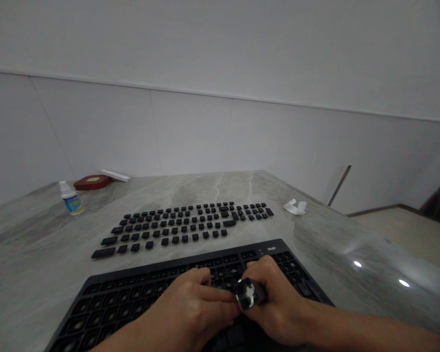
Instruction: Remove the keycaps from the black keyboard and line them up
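A black keyboard (143,288) with most of its keycaps off lies before me, its sockets bare. Over its right part, my right hand (275,298) grips a small black piece with a white patch (248,294), whose kind I cannot make out. My left hand (194,303) is closed, with its fingers together and their tips against that piece. Whether anything is pinched in the left fingers is hidden. Beyond the keyboard, the loose black keycaps (164,241) are laid out in rows on the marble-patterned table (190,186).
At the far left stand a white bottle with a blue label (72,200) and a dark red box (92,182), with a white strip (115,175) beside it. Crumpled white tissue (295,207) lies right of the keycaps. A pale wall (205,132) rises behind the table.
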Tool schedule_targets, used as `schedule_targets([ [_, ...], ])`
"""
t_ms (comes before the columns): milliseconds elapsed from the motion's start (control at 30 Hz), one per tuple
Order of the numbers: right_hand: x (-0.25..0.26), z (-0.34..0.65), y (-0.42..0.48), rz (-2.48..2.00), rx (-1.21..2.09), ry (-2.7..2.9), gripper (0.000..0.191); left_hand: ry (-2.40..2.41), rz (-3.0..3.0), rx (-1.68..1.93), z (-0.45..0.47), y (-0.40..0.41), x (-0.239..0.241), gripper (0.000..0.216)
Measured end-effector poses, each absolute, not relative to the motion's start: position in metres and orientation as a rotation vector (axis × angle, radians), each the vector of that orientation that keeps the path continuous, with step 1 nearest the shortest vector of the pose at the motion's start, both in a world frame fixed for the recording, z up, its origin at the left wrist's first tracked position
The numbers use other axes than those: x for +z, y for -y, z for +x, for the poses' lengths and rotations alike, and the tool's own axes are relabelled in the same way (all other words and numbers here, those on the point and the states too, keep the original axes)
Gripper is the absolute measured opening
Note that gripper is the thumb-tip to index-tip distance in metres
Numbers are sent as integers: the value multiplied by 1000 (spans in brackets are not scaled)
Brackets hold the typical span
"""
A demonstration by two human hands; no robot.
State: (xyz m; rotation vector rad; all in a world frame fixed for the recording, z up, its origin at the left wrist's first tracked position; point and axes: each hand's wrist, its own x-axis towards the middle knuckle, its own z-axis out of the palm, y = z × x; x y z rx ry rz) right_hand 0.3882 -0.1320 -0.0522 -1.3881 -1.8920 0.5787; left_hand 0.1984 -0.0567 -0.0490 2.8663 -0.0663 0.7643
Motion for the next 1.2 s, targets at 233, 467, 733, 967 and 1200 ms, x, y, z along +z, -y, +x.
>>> schedule_targets([
  [233, -52, 388, 132, -1374, 585, 1897, 33, 31, 2862, 793, 197, 58, -48, 12],
  [467, -52, 388, 131, -1353, 583, 1899, 39, 55, 2908, 689, 196, 59, -45, 11],
  [733, -47, 386, 132, -1330, 566, 1919, 42, 39, 2905, 745, 196, 58, -51, 9],
  [967, -47, 386, 132, -1351, 522, 1921, 42, 58, 2922, 737, 196, 58, -51, 15],
  [1200, -48, 386, 131, -1349, 491, 1923, 43, 49, 2908, 766, 196, 58, -50, 13],
])
